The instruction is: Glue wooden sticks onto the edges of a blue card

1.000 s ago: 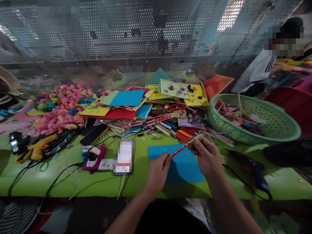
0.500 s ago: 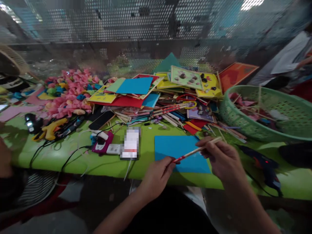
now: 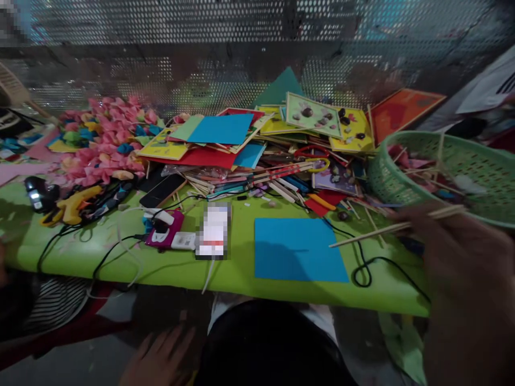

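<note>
My right hand (image 3: 462, 262) is raised close to the camera at the right, blurred, its fingers closed on pale wooden chopsticks (image 3: 370, 235). Their thin ends point left, above the right edge of a blue card (image 3: 300, 249) that lies flat on the green table. Below the table's front edge, at the lower left, my left hand (image 3: 161, 356) hangs with fingers spread and nothing visible in it. Most of the dark glue gun is hidden behind my right hand; its black cable (image 3: 362, 268) loops beside the card.
A charging phone (image 3: 213, 230) and a magenta power strip (image 3: 164, 230) lie left of the card. Behind are heaped framed cards (image 3: 314, 115), sticks and pink paper flowers (image 3: 108, 145). A green basket (image 3: 386, 177) stands right; a yellow glue gun (image 3: 74, 206) lies left.
My left hand has let go of the chopsticks and dropped below the table edge. My right hand has lifted them rightward. The red covering at their left end no longer shows.
</note>
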`<state>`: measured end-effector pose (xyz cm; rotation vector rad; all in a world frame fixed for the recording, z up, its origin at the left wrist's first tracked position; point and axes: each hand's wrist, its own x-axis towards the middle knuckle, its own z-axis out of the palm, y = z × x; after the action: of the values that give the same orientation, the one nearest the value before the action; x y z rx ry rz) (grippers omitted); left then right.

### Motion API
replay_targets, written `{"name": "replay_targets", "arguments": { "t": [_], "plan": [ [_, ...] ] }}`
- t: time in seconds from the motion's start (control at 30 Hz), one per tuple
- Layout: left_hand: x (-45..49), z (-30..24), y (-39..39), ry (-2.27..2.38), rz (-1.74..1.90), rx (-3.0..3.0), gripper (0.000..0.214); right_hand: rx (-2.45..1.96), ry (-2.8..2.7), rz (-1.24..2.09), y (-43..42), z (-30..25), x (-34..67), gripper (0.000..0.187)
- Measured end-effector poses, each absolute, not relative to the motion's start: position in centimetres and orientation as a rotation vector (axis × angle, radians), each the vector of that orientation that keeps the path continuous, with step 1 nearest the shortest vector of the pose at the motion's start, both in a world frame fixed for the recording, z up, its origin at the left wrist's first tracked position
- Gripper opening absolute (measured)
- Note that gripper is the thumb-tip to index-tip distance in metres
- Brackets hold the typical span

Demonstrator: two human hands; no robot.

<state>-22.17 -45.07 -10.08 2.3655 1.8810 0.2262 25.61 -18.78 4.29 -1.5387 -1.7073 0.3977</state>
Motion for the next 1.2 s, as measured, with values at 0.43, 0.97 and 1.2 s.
{"name": "replay_targets", "arguments": {
  "t": [0.43, 0.97, 1.2],
  "plan": [
    [-6.0, -3.6, -28.1, 1.298, 0.237, 2.316, 0.069, -1.555, -1.925, 0.739, -17.9, -1.4, 23.7, 0.037],
    [-7.2, -4.3, -28.8, 1.332, 0.206, 2.440, 0.064, -1.563, -2.290, 0.553, -14.1, -1.6, 22.4, 0.036],
    [-6.7, -4.3, -28.1, 1.353, 0.277, 2.404, 0.056, -1.390, -2.462, 0.525, -16.5, -2.4, 19.4, 0.025]
  ]
}}
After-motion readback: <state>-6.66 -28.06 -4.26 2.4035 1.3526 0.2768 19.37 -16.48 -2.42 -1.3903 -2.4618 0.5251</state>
